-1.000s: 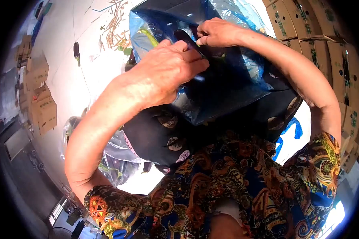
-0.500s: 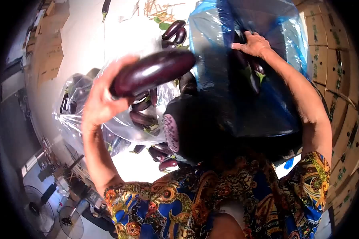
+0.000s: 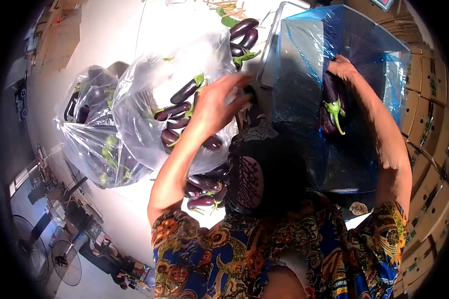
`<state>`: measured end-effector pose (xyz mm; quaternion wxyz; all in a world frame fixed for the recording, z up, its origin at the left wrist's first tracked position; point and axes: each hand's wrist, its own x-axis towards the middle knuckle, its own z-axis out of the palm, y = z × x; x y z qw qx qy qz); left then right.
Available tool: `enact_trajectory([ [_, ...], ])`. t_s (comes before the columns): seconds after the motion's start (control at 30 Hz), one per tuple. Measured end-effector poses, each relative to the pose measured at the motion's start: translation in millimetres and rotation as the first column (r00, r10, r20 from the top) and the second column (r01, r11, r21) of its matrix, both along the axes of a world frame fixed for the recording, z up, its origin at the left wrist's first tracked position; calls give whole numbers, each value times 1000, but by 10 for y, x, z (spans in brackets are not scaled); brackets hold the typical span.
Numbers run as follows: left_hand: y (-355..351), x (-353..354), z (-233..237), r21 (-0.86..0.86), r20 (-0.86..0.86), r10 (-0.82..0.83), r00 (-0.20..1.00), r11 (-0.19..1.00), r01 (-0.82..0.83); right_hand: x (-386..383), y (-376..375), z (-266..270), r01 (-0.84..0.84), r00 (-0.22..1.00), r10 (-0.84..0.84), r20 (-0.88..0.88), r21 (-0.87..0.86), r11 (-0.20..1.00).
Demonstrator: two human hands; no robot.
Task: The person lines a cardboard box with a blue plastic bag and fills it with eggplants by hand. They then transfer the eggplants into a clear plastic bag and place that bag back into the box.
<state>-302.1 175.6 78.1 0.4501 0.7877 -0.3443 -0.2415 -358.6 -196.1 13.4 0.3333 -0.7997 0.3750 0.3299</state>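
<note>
Against clear bag [image 3: 149,79] of eggplants [image 3: 177,110]: left hand [image 3: 217,107], fingers spread wide. Inside blue-lined box [image 3: 379,55]: right hand [image 3: 342,68] atop 1 eggplant [image 3: 329,107], grip not discernible.

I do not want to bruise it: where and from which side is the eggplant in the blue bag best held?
Grip the eggplant around its dark body, just beyond the green cap, not by the thin stem. It lies lengthwise in the blue bag, cap toward the person, so probably come from above through the open top, where the right hand meets its far end.
</note>
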Motion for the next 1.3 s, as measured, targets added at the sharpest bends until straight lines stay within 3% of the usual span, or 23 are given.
enact_trajectory([
  [0.03,-145,101,-174,-133,-201,-73,977,990,46,-51,45,59,87,995,-91,35,99,991],
  [0.1,-457,377,-942,-296,-192,-88,977,955,28,-165,116,232,5,988,-9,152,30,1000],
  [0.13,-433,605,-1283,60,228,17,974,998,-32,-226,152,333,-31,976,32,213,-7,999],
  [0.17,-354,818,-1474,198,10,213,977,957,-211,-337,173,429,-22,966,6,258,60,998],
  [0.2,38,1281,-2135,694,-25,57,998,720,-24,-445,185,521,-15,954,-25,300,129,991],
  [0.23,276,1425,-2334,809,88,-66,994,587,-33,-491,167,657,-81,958,-7,285,297,951],
  [0.3,743,1301,-2386,657,284,292,913,634,-407,-581,209,849,-64,964,-61,257,450,891],
  [0.4,793,1085,-2331,700,245,226,943,632,-333,-538,221,820,-83,976,-19,218,450,889],
  [0.47,539,763,-1951,185,37,545,838,820,-541,-473,207,713,-107,974,14,225,405,908],
  [0.6,375,140,-1090,-109,240,561,792,827,-552,-413,332,817,-99,988,59,143,290,952],
  [0.7,657,-267,-969,-82,117,700,704,714,-696,-511,297,664,-85,969,4,248,317,945],
  [0.8,1538,-549,-1739,56,-194,849,491,509,-859,-512,463,811,-9,972,-69,224,329,944],
  [0.83,1900,-670,-1937,256,-184,914,361,400,-880,-526,297,665,-96,979,31,201,323,942],
  [0.87,2406,-854,-2398,402,24,927,375,335,-852,-540,356,675,-93,964,3,266,329,940],
  [0.9,2541,-945,-2274,601,168,912,375,207,-772,-556,373,681,-55,970,-28,241,330,942],
  [0.93,2904,-1084,-2474,462,-20,940,341,311,-831,-569,357,683,-14,975,-60,216,327,945],
  [1.0,3126,-1224,-2628,360,91,936,340,288,-888,-634,218,571,26,975,-95,200,319,947],
  [1.1,3290,-1400,-2470,510,248,952,180,29,-860,-670,125,470,40,978,-97,183,295,955],
  [1.13,3339,-1450,-2365,586,200,979,28,-97,-805,-672,119,472,43,978,-98,182,284,958],
  [1.2,3295,-1479,-2030,729,-40,998,51,64,-682,-657,285,619,96,974,-146,173,266,959],
  [1.23,3183,-1476,-1892,754,164,927,337,103,-649,-684,390,683,145,961,-202,191,274,951],
  [1.27,3297,-1504,-2120,722,222,864,451,165,-672,-675,452,709,188,944,-252,211,282,941],
  [1.3,3346,-1558,-2361,610,127,919,373,224,-760,-668,409,675,161,952,-228,206,296,941],
])
